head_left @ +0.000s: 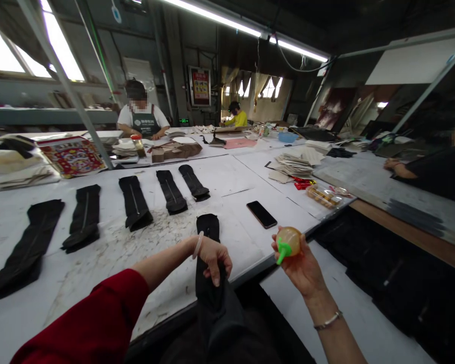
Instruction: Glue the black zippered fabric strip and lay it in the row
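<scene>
My left hand [213, 255] is closed on a black boot shaft piece [208, 227], which lies over the table's front edge and hangs down towards my lap. The thumb points down along it and the fingers curl at its right side. Off to the right, above the edge, my right hand [301, 273] is wrapped round a squeeze bottle [290, 241] with a rounded amber body and a green nozzle. The nozzle tilts down and left, apart from the black piece. Several similar black pieces [135, 202], some with a zip line down the middle, lie in a row on the white table [182, 235].
A dark phone [261, 214] lies beyond my hands. Further right are stacked pale sheets [292, 164] and a clear pack of yellow food [323, 196]. A red patterned box [74, 155] stands at left by a slanted metal post [70, 86]. Co-workers sit around the tables.
</scene>
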`<state>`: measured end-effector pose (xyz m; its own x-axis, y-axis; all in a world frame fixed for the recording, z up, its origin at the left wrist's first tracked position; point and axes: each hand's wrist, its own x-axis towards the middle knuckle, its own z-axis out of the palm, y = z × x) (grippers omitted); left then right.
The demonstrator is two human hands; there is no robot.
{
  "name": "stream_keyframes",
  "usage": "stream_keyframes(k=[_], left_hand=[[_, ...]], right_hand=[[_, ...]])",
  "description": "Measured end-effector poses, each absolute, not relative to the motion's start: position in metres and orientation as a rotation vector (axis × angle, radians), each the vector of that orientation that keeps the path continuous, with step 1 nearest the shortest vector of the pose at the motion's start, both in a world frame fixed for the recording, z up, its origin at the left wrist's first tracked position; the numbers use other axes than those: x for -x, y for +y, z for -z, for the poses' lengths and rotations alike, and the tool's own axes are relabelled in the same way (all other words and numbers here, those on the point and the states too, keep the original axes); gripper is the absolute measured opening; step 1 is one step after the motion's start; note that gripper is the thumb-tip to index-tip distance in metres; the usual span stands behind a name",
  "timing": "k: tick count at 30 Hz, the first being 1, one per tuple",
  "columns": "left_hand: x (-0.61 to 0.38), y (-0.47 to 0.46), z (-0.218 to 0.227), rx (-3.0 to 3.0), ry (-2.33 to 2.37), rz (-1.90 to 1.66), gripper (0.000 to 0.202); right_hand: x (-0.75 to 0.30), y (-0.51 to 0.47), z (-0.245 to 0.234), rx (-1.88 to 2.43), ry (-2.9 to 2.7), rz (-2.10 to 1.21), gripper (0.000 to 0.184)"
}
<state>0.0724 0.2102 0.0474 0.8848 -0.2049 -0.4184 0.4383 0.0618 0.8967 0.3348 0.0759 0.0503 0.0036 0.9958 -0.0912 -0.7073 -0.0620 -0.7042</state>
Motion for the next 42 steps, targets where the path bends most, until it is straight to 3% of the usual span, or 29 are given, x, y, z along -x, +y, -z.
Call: stream_keyframes(k=[3,9,28,42], left_hand=[[-0.074,0.211,-0.047,-1.436,0.180,0.499,0.032],[-0.076,0.212,-0.050,-1.447,0.138,0.513,0.028],[-0.081,0.212,-0.057,-1.459,0.183,0.549,0.030],[-0.080,0.213,-0.051,-1.481,0.186,0.538,0.031]], right_hand=[[-0.314,0.067,-0.045,0.683,-0.430,-1.615,0.055],[-0.291,0.067,-0.068,0.743,-0.508,-1.492,0.070],[-0.278,0.097,-0.105,0.930,-1.115,-1.287,0.066],[-0.276,0.116,-0.101,0.912,-1.068,-1.341,0.060]])
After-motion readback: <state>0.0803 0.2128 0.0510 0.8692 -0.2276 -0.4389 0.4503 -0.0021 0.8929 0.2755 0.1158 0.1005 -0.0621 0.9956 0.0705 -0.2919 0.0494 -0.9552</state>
